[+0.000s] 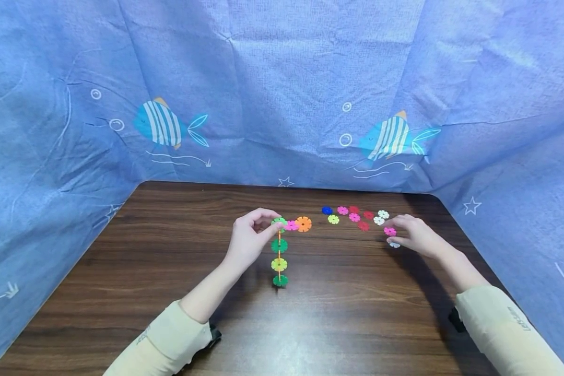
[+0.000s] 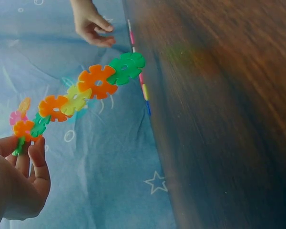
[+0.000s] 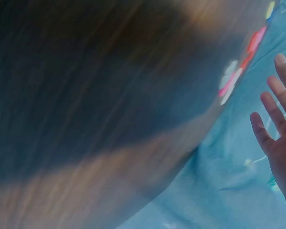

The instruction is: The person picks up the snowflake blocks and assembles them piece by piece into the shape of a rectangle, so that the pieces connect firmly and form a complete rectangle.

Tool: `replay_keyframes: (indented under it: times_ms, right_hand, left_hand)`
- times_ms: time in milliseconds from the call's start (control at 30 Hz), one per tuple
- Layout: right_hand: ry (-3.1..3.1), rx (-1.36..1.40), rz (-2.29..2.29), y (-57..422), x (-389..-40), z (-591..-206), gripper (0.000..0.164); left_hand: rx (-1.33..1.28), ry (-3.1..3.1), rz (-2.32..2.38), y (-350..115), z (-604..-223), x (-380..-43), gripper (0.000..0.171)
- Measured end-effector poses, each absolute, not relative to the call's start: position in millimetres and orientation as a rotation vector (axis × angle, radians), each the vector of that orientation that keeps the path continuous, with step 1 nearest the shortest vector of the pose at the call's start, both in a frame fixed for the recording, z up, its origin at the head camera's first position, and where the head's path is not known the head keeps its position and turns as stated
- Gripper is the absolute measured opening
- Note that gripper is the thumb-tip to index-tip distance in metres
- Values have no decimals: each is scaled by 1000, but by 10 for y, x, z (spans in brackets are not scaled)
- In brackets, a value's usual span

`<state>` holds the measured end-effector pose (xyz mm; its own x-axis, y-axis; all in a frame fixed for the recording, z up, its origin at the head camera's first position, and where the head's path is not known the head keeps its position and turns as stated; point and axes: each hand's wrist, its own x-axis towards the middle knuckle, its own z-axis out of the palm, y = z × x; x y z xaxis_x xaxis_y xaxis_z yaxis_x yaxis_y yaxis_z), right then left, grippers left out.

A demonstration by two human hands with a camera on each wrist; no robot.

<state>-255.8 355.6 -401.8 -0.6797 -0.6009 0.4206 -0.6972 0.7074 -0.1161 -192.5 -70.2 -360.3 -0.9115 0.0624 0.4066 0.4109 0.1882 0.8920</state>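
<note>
My left hand [image 1: 250, 236] pinches the top of a chain of interlocking flower-shaped plastic discs [image 1: 279, 264], between thumb and fingers. Green, yellow and orange discs hang down from the pinch, while a pink disc and an orange disc [image 1: 303, 224] stick out to the right. In the left wrist view the green end disc [image 2: 127, 67] is farthest from the fingers. Over the right end of the loose discs, my right hand [image 1: 415, 236] hovers with its fingers apart and nothing between them. A pink disc [image 1: 390, 231] and a white disc [image 1: 395, 244] lie by its fingertips.
Loose discs lie across the back right of the brown wooden table [image 1: 169, 250]: a blue disc [image 1: 327, 210], a yellow disc [image 1: 333, 220], several red and pink discs, and white discs [image 1: 383, 214]. A blue fish-print cloth [image 1: 282, 104] hangs behind and beside the table.
</note>
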Motion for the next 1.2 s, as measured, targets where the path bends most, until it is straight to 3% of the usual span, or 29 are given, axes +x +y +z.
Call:
replay_keyframes:
  times_ms: [433,933,1200]
  right_hand:
    - [-2630,1028,379,3807,-2612,-4236,27]
    - [-2668,944,517,3743,-2652,-4263,33]
    - [-2726,896,634,3628,-2640,-4199,24]
  left_hand:
    - [-447,-2215,-1790,-711,-3625,-1947,17]
    - [-464,-2213,-1761,-705,-3608,-1940,14]
    - [-457,-2219,-1752,-708,-3615,-1932,14]
